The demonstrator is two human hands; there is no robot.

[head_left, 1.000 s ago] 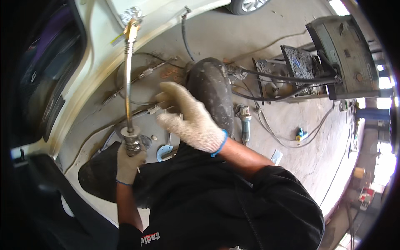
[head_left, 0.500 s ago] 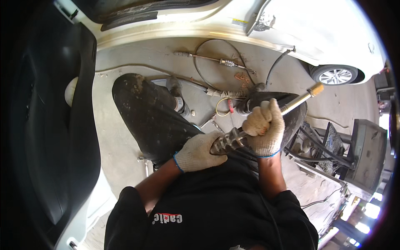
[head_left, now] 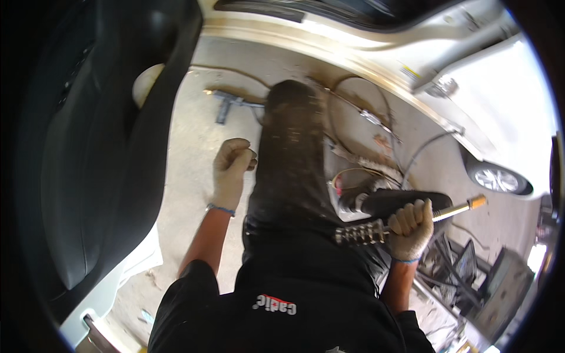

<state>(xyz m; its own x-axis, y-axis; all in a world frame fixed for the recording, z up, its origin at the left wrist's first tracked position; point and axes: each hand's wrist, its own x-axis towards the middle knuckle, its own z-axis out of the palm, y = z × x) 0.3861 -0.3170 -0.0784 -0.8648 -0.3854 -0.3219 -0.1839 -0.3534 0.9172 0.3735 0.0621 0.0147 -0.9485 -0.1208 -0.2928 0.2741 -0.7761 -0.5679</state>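
Note:
My right hand (head_left: 410, 228), in a pale knit glove, is wrapped round a metal rod tool (head_left: 452, 212). At the tool's left end is a ridged, finned metal cylinder (head_left: 360, 234), lying across my lap. A brass-coloured tip (head_left: 477, 202) points out to the right. Over the floor, left of my bent left leg (head_left: 292, 159), hangs my gloved left hand (head_left: 231, 170). Its fingers are curled in, with no object showing in them. Ahead of that hand, on the floor, lies a blue-grey pistol-shaped gun (head_left: 225, 105) with a brass-coloured nozzle, apart from the hand.
A dark car door panel (head_left: 112, 153) fills the left side; the pale car sill (head_left: 329, 50) curves across the front. On the floor lie another metal rod tool (head_left: 371, 117) and a looped cable (head_left: 335, 112). A grey machine (head_left: 500, 294) with thick cables stands at right.
My left hand has let go of the ridged cylinder and moved left and forward, beside my left leg. My right hand and the rod tool have come lower. The whole view has shifted and tilted.

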